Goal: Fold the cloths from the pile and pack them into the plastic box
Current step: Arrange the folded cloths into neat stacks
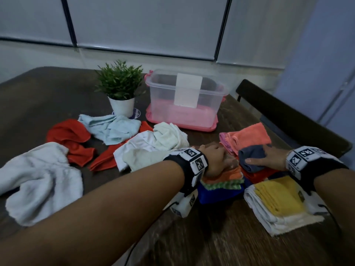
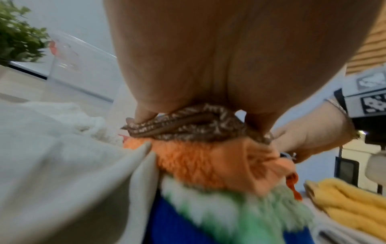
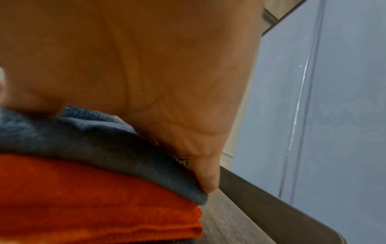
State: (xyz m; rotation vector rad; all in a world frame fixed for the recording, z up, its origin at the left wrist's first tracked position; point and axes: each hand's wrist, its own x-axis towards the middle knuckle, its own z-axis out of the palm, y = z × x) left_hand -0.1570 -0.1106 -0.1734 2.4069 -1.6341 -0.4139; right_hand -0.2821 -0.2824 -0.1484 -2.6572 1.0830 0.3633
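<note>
Your left hand (image 1: pixel 215 158) pinches the brown patterned cloth (image 2: pixel 188 125) atop the folded stack in front of the plastic box (image 1: pixel 184 98), while your right hand (image 1: pixel 269 158) presses spread fingers on the grey cloth (image 1: pixel 251 156); keep both stacks square as you lift.

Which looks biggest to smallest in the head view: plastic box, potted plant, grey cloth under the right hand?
1. plastic box
2. potted plant
3. grey cloth, partly covered by the right hand

The cloth lies nearer the camera, yet looks smallest.
</note>
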